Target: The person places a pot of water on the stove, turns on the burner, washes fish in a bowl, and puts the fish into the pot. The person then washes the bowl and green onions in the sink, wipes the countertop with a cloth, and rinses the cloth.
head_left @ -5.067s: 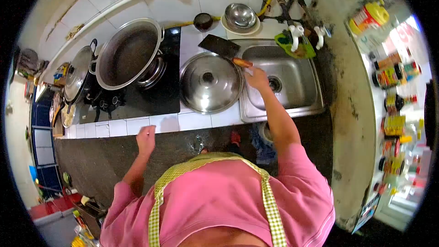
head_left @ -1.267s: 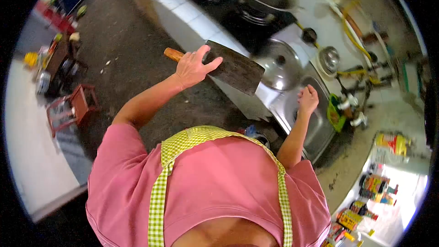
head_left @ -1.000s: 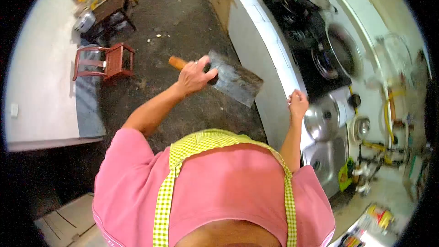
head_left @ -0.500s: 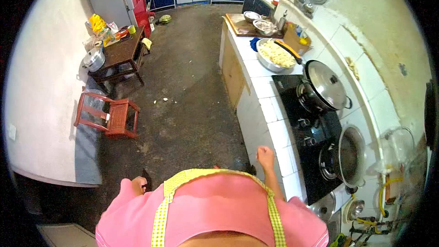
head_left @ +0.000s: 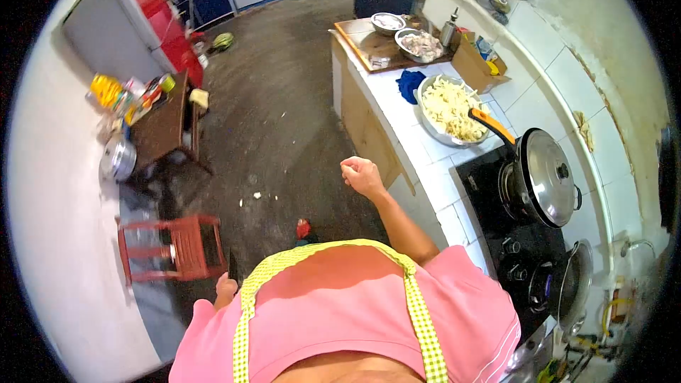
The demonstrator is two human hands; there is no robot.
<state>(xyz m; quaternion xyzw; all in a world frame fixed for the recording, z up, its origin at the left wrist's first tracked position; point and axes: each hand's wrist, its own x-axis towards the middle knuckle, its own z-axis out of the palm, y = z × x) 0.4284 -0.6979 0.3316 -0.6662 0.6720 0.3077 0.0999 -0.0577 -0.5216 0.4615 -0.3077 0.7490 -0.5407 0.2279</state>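
My right hand [head_left: 362, 176] is raised over the floor beside the counter [head_left: 445, 202], fingers curled, with nothing visible in them. Low on the other side, my left hand [head_left: 225, 289] is partly hidden by my pink sleeve and close to the red wooden chair [head_left: 202, 245]. Its fingers look closed; a thin dark shape shows beside them that I cannot make out. On the counter to the right stand a bowl of pale cut pieces [head_left: 450, 108] and a lidded pan [head_left: 547, 177] with an orange-and-black handle, set on the black gas stove [head_left: 489, 206].
A wooden board [head_left: 358, 42] at the counter's far end carries a bowl of raw-looking meat [head_left: 420, 46] and another bowl [head_left: 389, 23]. Nearer right is a large pot [head_left: 573, 287]. A dark table [head_left: 159, 124] with packages and a metal pot [head_left: 118, 158] stands left, before the fridge [head_left: 113, 25].
The view has moved forward, bringing the chair, table and stove nearer. My right hand has swung forward and left, away from the counter edge. My left hand stays low by my side.
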